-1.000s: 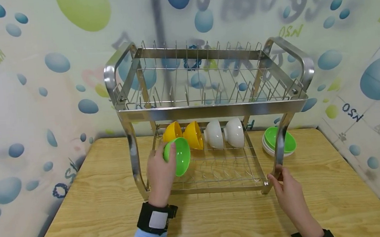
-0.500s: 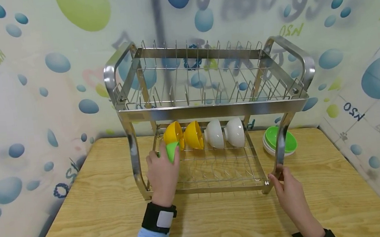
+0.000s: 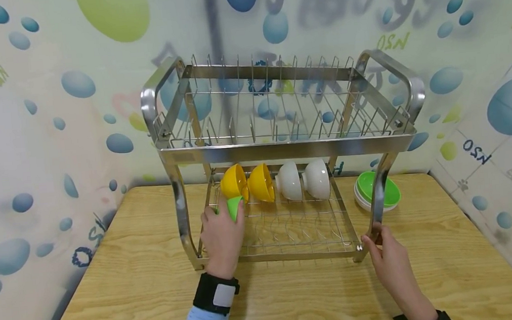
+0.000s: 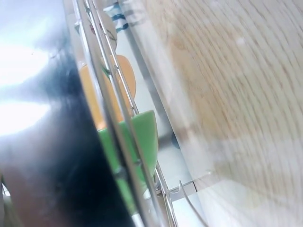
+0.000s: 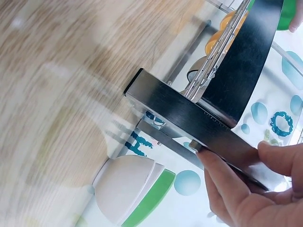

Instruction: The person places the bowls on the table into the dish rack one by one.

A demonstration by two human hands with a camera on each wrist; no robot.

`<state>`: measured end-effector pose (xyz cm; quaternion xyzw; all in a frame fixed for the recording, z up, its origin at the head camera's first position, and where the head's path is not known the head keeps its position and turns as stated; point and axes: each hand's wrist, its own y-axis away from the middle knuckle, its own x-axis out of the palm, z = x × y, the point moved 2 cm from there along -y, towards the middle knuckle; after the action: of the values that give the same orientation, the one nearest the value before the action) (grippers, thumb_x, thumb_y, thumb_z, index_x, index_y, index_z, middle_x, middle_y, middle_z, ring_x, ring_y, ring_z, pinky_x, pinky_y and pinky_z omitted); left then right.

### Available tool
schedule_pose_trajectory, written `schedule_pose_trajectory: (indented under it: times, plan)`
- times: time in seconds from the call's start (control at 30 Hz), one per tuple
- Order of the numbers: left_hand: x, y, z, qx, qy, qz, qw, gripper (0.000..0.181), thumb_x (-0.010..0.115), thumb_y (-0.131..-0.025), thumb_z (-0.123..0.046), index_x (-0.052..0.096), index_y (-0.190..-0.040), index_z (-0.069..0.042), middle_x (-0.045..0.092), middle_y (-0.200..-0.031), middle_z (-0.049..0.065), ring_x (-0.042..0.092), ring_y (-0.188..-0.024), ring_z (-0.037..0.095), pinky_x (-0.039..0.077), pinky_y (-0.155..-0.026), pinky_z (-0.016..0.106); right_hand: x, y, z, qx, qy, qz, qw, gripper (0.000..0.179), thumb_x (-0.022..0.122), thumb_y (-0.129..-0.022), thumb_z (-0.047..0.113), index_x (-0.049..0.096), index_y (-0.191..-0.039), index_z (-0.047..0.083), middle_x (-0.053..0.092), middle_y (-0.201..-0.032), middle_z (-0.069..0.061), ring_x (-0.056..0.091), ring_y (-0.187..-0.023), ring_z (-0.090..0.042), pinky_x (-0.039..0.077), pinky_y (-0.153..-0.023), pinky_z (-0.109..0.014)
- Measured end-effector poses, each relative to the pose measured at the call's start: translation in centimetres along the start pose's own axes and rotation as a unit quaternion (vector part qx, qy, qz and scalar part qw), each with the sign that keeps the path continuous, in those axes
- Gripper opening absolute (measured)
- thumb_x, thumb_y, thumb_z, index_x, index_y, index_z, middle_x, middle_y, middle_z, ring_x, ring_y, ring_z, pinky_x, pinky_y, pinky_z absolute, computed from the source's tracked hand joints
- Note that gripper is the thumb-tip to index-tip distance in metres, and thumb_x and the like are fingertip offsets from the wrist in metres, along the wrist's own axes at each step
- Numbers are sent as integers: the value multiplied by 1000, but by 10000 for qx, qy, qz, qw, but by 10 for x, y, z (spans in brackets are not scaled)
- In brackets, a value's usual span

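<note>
My left hand (image 3: 222,239) holds a green bowl (image 3: 235,208) at the left side of the rack's lower tier. Most of that bowl is hidden behind the hand; in the left wrist view the bowl (image 4: 146,137) stands on edge behind the wires. Just behind it, two yellow bowls (image 3: 261,183) and two white bowls (image 3: 316,179) stand tilted on their sides in a row. At the front right leg of the metal dish rack (image 3: 282,150), my right hand (image 3: 392,262) grips the post, thumb on one side and fingers on the other.
To the right of the rack, a green bowl (image 3: 379,190) sits nested in white bowls (image 5: 125,184) on the wooden table (image 3: 126,293). Upright wires (image 3: 252,130) line the upper tier overhead. A patterned wall (image 3: 54,147) stands close behind and on both sides.
My left hand has turned the green bowl, its inside now facing away from view, and brought it in behind the left yellow bowl's front. The right hand keeps its place on the post.
</note>
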<state>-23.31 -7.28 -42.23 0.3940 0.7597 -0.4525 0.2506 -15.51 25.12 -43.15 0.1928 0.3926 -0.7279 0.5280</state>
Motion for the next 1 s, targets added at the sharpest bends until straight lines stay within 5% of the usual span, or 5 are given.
schedule_pose_trajectory:
  times: [0.43, 1.0]
  plan:
    - [-1, 3, -2, 12, 115, 100, 9999, 50, 49, -94, -49, 61, -101, -2, 54, -86, 22, 56, -75, 34, 38, -40, 34, 0, 0, 0, -61, 10, 8, 10000, 30, 59, -93, 7, 47, -115, -8, 63, -90, -18, 65, -88, -39, 56, -62, -41]
    - [-4, 1, -1, -282, 16, 640, 9976, 64, 40, -97, -51, 60, -113, 7, 59, -98, 32, 61, -87, 44, 52, -56, 55, 0, 0, 0, 101, -42, 101, 9999, 29, 58, -93, 7, 46, -116, -8, 62, -91, -18, 65, -90, -38, 56, -64, -42]
